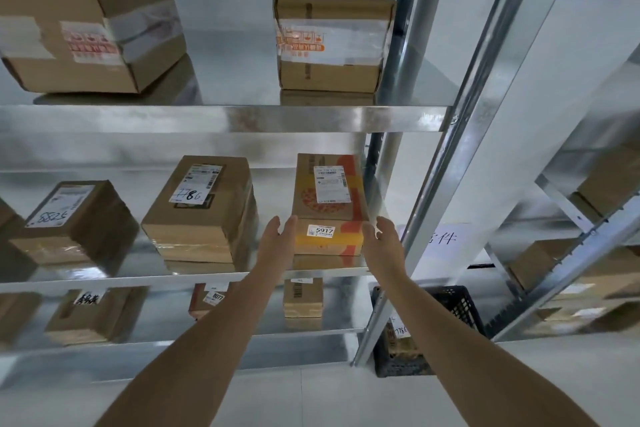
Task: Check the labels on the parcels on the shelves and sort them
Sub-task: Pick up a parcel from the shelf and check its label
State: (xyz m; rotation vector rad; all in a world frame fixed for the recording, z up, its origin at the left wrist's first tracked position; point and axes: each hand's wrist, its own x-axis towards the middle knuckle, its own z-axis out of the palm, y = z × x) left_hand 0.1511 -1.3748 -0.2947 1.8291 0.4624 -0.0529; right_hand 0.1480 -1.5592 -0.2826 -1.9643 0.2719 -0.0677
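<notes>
On the middle shelf (194, 277), far right, sits the parcel (329, 204) in play: a brown and orange box with a white shipping label (330, 184) on top and a small sticker (321, 231) reading 5917 on its front face. Both arms are stretched out to it. The left hand (277, 239) is open, fingers fairly straight, right at the box's front left corner, and whether it is touching I cannot tell. The right hand (381, 236) is open too, fingers loosely spread, just beside the right edge and seemingly not on it. So nothing is held; the hands bracket the box on both sides. The step looks like taking it between the palms to read it and sort it. To do that well, I'd say: press in evenly from both sides, low on the box, keep thumbs off the sticker and the label so the numbers stay readable, and draw it straight out toward the body. The upright (381, 163) stands close on the right, so there is little room for that hand. The neighbour marked 7786 (201, 208) sits near on the left; slide out without nudging it.
</notes>
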